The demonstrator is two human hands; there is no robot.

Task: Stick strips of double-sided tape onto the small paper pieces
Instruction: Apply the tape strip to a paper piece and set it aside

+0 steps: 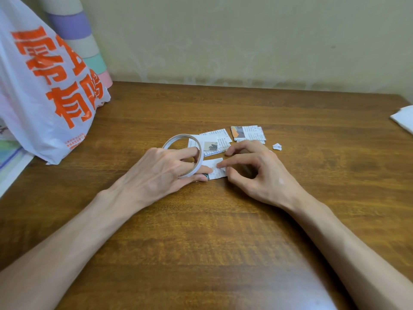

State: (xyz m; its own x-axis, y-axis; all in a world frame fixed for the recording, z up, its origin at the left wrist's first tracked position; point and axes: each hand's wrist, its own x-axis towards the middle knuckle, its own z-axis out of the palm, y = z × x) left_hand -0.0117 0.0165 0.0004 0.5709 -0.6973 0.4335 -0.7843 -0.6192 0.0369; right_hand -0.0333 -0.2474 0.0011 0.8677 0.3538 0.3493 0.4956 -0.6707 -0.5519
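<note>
A thin white roll of double-sided tape [178, 139] stands on edge on the wooden table [223, 220]. My left hand [161, 171] holds it, with a finger through the ring and other fingers beneath. A small printed paper piece [218, 173] lies flat just right of the roll. My right hand [254, 168] has its index fingertip pressed on that piece, the other fingers curled above the table. Two small stacks of printed paper pieces [214, 142] [248, 133] lie just behind the hands.
A white plastic bag with orange print [44, 86] stands at the left, with a pastel striped tube [78, 34] behind it. A tiny paper scrap [277, 146] lies right of the stacks. White paper [404, 118] pokes in at the right edge. A wall closes off the back.
</note>
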